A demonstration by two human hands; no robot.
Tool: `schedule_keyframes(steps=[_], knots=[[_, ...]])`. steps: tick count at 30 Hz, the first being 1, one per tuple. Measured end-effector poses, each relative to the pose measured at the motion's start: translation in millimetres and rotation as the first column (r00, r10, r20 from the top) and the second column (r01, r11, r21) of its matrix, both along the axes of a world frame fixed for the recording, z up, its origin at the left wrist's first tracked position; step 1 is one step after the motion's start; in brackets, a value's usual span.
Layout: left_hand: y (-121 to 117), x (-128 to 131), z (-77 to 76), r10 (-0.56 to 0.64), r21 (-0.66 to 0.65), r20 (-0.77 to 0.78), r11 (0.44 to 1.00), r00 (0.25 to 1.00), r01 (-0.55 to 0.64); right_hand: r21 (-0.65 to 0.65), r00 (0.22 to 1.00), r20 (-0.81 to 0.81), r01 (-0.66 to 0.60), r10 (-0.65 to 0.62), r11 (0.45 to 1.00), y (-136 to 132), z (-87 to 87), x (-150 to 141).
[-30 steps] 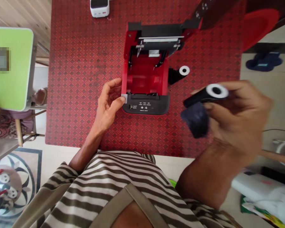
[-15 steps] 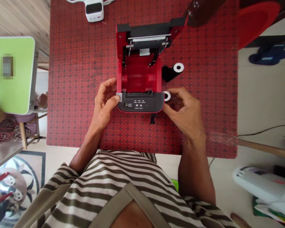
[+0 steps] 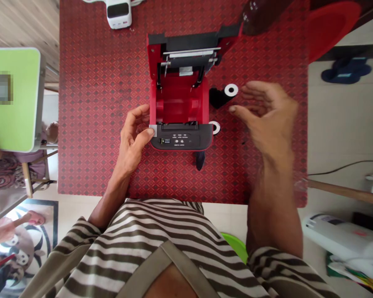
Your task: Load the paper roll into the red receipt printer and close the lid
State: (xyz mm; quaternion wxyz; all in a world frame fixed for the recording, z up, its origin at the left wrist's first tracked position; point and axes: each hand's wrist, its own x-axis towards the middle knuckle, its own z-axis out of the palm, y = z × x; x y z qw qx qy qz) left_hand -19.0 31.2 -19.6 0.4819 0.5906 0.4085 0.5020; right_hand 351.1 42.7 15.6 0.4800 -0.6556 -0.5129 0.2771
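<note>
Left fingers (image 3: 144, 138) clasp the smooth, boxy printer (image 3: 180, 111); right fingers (image 3: 244, 114) curve loosely apart near a cylindrical roll (image 3: 220, 97).

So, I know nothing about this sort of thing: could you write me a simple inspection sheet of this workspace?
Surface: red patterned tabletop.
Job's things: red-and-black machine, lid raised; one black roll lies to its right; a second roll is partly hidden by its front corner.
Clutter: white device at the far edge; dark object at far right, too dim to identify.
Hands: left hand holds the machine's front left corner; right hand is open beside the first roll, holding nothing.
Cables: white cable by the white device; dark cord over the floor, right.
Surroundings: green-topped table left; dark slippers right.
</note>
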Motion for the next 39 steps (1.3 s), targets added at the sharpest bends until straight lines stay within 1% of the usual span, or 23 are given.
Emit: schedule_keyframes(steps=[2,4,6,8,9,11,13,14,15,17,19,21,23,24,26,28,30,32,34,36,39], knots=[[0,-1,-1.0,-0.008,0.019,-0.008,1.0,1.0,0.008,-0.012,0.998,-0.023,-0.051,0.051,0.999,18,-14.9,-5],[1,-2,-1.5,-0.018,0.04,-0.02,0.999,1.0,0.019,-0.037,0.996,0.012,-0.089,0.09,0.995,29,-25.1,-10],[1,-3,-0.7,-0.026,0.044,-0.029,0.999,0.999,0.028,-0.055,0.995,0.039,-0.086,0.088,0.995,32,-27.7,-12],[0,-3,0.8,-0.033,0.045,-0.021,0.998,0.999,0.033,-0.056,0.998,0.031,-0.059,0.061,0.997,28,-20.7,-13],[0,-4,1.5,-0.035,0.048,-0.014,0.998,0.999,0.036,-0.041,0.999,0.029,-0.036,0.038,0.998,25,-13.3,-13],[0,-3,2.0,-0.042,0.05,0.002,0.998,0.999,0.042,0.036,0.999,0.04,0.017,-0.019,0.999,15,8.8,-13],[0,-2,2.2,-0.053,0.052,0.016,0.997,0.998,0.052,0.158,0.997,0.03,0.066,-0.072,0.985,3,38.2,-14],[-1,0,3.0,-0.051,0.061,0.016,0.997,0.999,0.05,0.205,0.997,0.011,0.071,-0.075,0.976,-3,53.9,-16],[-2,2,5.1,-0.036,0.076,0.006,0.996,0.999,0.036,0.206,0.999,-0.006,0.043,-0.043,0.978,-10,69.2,-17],[-6,8,14.9,0.037,0.142,-0.043,0.989,0.998,-0.03,0.185,0.997,-0.025,-0.062,0.068,0.981,-21,95.7,-22],[-13,16,32.8,0.139,0.234,-0.106,0.966,0.985,-0.111,0.109,0.982,0.002,-0.19,0.191,0.976,-26,114.1,-29],[-21,23,55.5,0.156,0.29,-0.154,0.951,0.976,-0.106,0.015,0.947,0.002,-0.321,0.321,0.947,-26,124.1,-36],[-28,29,76.8,0.133,0.299,-0.221,0.952,0.966,-0.062,-0.029,0.895,-0.071,-0.443,0.44,0.896,-21,128.5,-43],[-30,31,85.3,0.115,0.303,-0.242,0.952,0.964,-0.037,-0.024,0.869,-0.114,-0.486,0.481,0.873,-18,129.9,-46],[-34,33,96.9,0.095,0.282,-0.263,0.959,0.96,-0.017,-0.006,0.85,-0.153,-0.512,0.505,0.859,-11,132.6,-51],[-36,32,102.1,0.089,0.259,-0.238,0.965,0.967,-0.025,-0.036,0.856,-0.132,-0.508,0.5,0.86,-5,136.1,-57],[-38,30,102.8,0.079,0.256,-0.228,0.967,0.97,-0.019,-0.093,0.858,-0.12,-0.511,0.5,0.854,0,138.6,-62],[-39,27,100.2,0.062,0.283,-0.26,0.959,0.963,0.015,-0.137,0.853,-0.099,-0.522,0.513,0.842,5,137.7,-66],[-39,23,94.5,0.038,0.316,-0.29,0.947,0.956,0.058,-0.16,0.852,-0.035,-0.52,0.522,0.839,9,132.8,-70],[-39,19,87.5,0.002,0.33,-0.279,0.939,0.96,0.093,-0.176,0.842,0.027,-0.527,0.54,0.831,11,125.9,-74],[-38,14,81.3,-0.02,0.329,-0.278,0.938,0.961,0.114,-0.193,0.832,0.056,-0.533,0.552,0.824,12,117.6,-81]])
